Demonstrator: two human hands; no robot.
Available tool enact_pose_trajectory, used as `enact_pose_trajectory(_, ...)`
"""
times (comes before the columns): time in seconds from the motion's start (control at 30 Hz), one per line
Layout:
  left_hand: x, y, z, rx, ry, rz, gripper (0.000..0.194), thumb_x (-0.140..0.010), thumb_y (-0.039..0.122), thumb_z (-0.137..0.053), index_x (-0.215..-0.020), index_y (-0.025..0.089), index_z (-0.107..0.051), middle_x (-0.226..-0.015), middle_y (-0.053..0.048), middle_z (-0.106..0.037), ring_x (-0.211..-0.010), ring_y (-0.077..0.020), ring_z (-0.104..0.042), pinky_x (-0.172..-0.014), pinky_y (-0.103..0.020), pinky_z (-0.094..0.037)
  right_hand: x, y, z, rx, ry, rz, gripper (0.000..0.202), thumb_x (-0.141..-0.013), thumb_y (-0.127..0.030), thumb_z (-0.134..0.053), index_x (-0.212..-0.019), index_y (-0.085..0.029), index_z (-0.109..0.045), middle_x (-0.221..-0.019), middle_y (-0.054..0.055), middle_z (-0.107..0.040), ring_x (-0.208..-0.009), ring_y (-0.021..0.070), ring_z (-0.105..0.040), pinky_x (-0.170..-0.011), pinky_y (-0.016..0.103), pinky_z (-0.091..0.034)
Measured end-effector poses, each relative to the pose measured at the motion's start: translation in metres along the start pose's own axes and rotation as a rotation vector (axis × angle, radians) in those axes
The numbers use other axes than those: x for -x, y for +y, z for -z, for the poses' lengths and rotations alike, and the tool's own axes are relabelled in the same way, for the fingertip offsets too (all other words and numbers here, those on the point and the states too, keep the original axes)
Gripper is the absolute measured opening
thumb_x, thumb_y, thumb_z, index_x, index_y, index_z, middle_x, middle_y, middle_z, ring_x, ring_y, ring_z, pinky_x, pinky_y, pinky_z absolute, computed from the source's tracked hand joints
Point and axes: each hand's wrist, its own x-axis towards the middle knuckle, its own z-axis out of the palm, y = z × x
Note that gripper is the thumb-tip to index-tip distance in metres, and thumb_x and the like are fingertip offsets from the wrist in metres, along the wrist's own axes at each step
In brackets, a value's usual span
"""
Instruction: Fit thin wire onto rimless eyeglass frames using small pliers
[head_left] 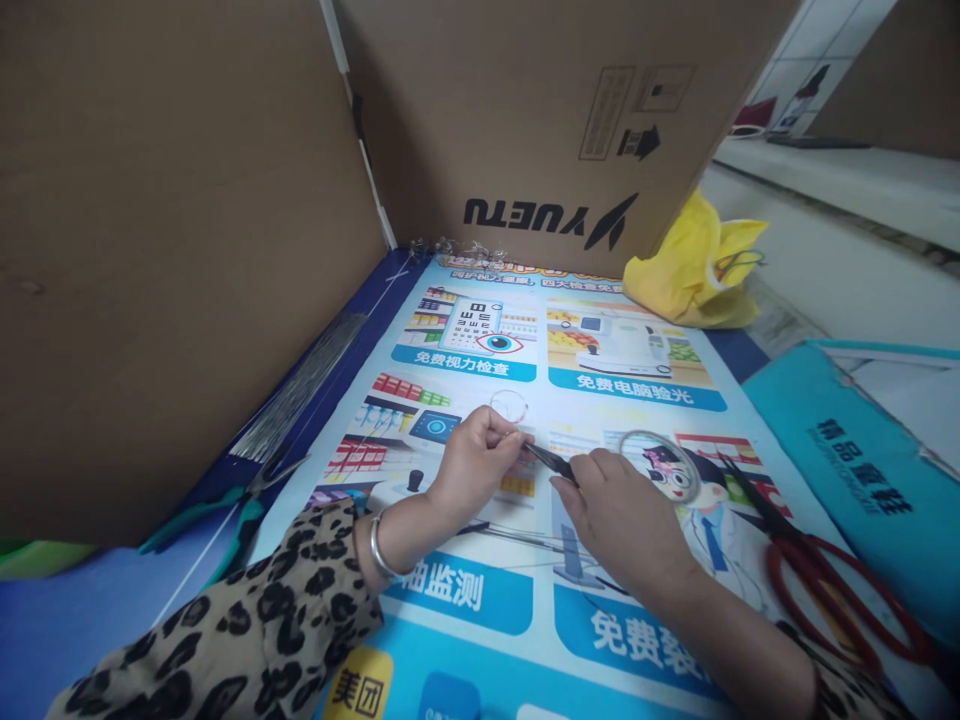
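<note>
My left hand [480, 455] pinches a thin wire, and a fine wire loop [510, 405] rises just beyond its fingertips. My right hand [619, 500] is wrapped round dark-jawed pliers [547, 459]. The tips of these pliers meet the fingers of my left hand; what lies between the jaws is too small to make out. Below my hands, several thin metal wires [517, 538] lie on the printed poster [480, 650]. A clear ring-shaped coil [694, 480] rests beyond my right hand.
Red-handled scissors [832, 590] lie at right, beside a teal shoebox [840, 440]. Green-handled pliers [244, 505] and a bundle of wires [304, 385] are at left. Cardboard panels [525, 110] stand behind and left. A yellow bag [686, 270] sits at back right.
</note>
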Motion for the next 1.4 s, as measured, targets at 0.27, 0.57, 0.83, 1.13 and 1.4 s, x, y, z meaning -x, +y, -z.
enact_pose_trajectory(0.27,0.001,0.003,-0.001,0.06,-0.005,0.016,0.019,-0.074,0.023,-0.063,-0.073,0.016,-0.046,-0.075,-0.003,-0.067,-0.064,-0.0126,-0.066,-0.059,-0.025,-0.054,0.001,0.0,-0.003,0.01,0.011,-0.007,0.018,-0.087,-0.034,-0.046,-0.079,-0.02,-0.052,-0.075,0.005,-0.058,-0.071,0.0204,-0.054,-0.056,0.028,-0.031)
enact_pose_trajectory(0.57,0.005,0.011,-0.004,0.155,0.009,0.054,0.02,-0.071,0.018,-0.064,-0.071,0.016,-0.043,-0.07,-0.002,-0.067,-0.057,-0.0113,-0.064,-0.059,-0.027,-0.055,0.002,-0.001,-0.008,0.01,0.082,0.008,0.017,-0.086,-0.033,-0.049,-0.075,-0.02,-0.049,-0.071,0.004,-0.056,-0.068,0.0191,-0.054,-0.056,0.027,-0.03)
enact_pose_trajectory(0.83,0.009,0.012,-0.005,0.221,-0.002,0.061,0.021,-0.071,0.02,-0.064,-0.071,0.016,-0.044,-0.066,-0.002,-0.066,-0.055,-0.0107,-0.063,-0.057,-0.024,-0.052,0.004,0.0,-0.014,-0.024,0.189,0.03,0.021,-0.087,-0.034,-0.046,-0.073,-0.019,-0.049,-0.07,0.004,-0.054,-0.067,0.0182,-0.05,-0.06,0.027,-0.031)
enact_pose_trajectory(1.13,0.015,0.018,-0.006,0.29,-0.004,0.104,0.021,-0.069,0.021,-0.065,-0.069,0.016,-0.045,-0.061,0.0,-0.065,-0.055,-0.0108,-0.062,-0.058,-0.024,-0.051,0.005,0.0,-0.013,-0.117,0.186,0.019,0.022,-0.089,-0.032,-0.042,-0.073,-0.018,-0.049,-0.07,0.004,-0.054,-0.068,0.0167,-0.05,-0.062,0.026,-0.032)
enact_pose_trajectory(1.4,0.012,0.017,-0.003,0.354,-0.046,0.152,0.023,-0.069,0.024,-0.068,-0.072,0.015,-0.047,-0.066,-0.002,-0.066,-0.058,-0.0111,-0.063,-0.061,-0.025,-0.052,0.004,-0.002,-0.014,-0.147,0.163,-0.024,0.022,-0.09,-0.033,-0.042,-0.074,-0.018,-0.048,-0.071,0.004,-0.054,-0.069,0.017,-0.051,-0.061,0.026,-0.033)
